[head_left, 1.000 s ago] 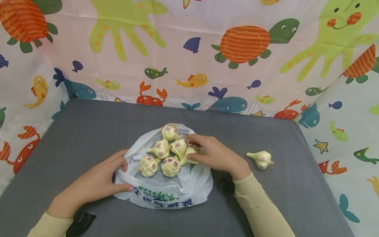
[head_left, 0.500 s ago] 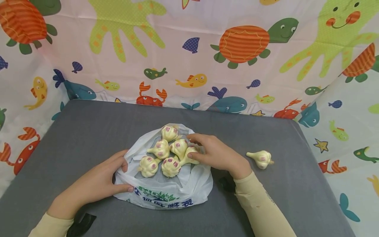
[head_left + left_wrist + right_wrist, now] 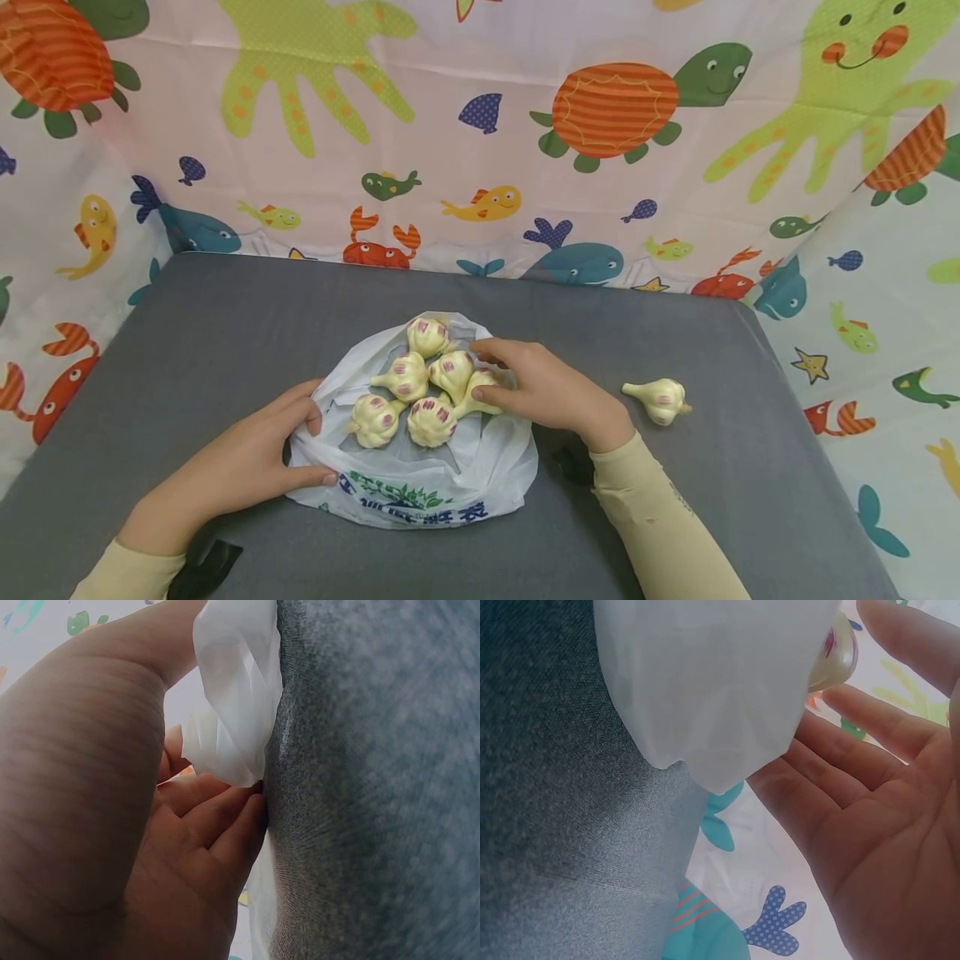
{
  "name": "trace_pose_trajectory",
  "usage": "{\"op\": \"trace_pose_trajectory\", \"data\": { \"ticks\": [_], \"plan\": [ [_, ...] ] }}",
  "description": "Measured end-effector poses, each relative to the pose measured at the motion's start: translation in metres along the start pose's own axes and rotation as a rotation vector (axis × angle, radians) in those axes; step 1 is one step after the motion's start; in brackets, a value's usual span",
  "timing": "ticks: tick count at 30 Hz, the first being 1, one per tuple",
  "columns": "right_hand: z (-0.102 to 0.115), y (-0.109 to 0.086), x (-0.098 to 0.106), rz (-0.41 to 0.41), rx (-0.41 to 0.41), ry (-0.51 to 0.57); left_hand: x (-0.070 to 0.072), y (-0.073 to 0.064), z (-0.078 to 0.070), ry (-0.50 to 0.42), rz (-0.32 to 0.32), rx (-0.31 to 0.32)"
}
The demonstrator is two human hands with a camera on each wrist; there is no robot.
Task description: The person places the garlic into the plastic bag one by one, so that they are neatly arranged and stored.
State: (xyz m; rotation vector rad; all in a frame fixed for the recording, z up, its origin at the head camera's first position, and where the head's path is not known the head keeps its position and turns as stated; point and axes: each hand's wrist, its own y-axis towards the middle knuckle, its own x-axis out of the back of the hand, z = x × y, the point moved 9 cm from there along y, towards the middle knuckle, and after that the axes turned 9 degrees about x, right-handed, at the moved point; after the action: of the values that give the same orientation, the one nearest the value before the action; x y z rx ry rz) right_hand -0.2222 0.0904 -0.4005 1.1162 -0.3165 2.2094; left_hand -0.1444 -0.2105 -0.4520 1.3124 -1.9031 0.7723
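A white plastic bag point(image 3: 480, 467) with blue and green print lies on the grey table, its mouth spread wide. Several pale garlic bulbs point(image 3: 405, 377) with purple marks lie in it. My left hand point(image 3: 251, 454) rests at the bag's left edge, thumb apart from the fingers; in the left wrist view its fingers point(image 3: 225, 817) lie fairly straight along the plastic. At the opposite side is my right hand point(image 3: 551, 392), its thumb overlapping the rightmost garlic bulb point(image 3: 477, 395). The right wrist view shows that hand's fingers point(image 3: 855, 761) extended beside the plastic.
One more garlic bulb point(image 3: 662, 402) lies outside the bag, to the right of my right hand. A dark strap point(image 3: 206, 571) hangs by the left sleeve. Behind the table point(image 3: 300, 308) hangs a cloth point(image 3: 420, 150) printed with sea animals.
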Motion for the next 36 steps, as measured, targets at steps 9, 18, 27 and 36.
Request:
{"op": "trace_pose_trajectory", "data": {
  "ticks": [9,18,27,36],
  "plan": [
    [0.0018,0.0002,-0.0001,-0.003,0.025,-0.011,-0.0009,0.0012,0.0013,0.007,0.004,0.018],
    [0.0008,-0.0014,0.0014,0.003,-0.002,-0.002,-0.0012,0.0016,0.0005,0.008,0.008,0.023],
    [0.002,-0.0027,0.0032,0.0,-0.001,-0.015,-0.0011,0.0013,-0.0004,0.004,0.008,0.015],
    [0.0024,-0.0023,0.0041,0.0,0.014,-0.03,-0.0009,0.0012,-0.001,-0.005,0.007,0.003]
  ]
}}
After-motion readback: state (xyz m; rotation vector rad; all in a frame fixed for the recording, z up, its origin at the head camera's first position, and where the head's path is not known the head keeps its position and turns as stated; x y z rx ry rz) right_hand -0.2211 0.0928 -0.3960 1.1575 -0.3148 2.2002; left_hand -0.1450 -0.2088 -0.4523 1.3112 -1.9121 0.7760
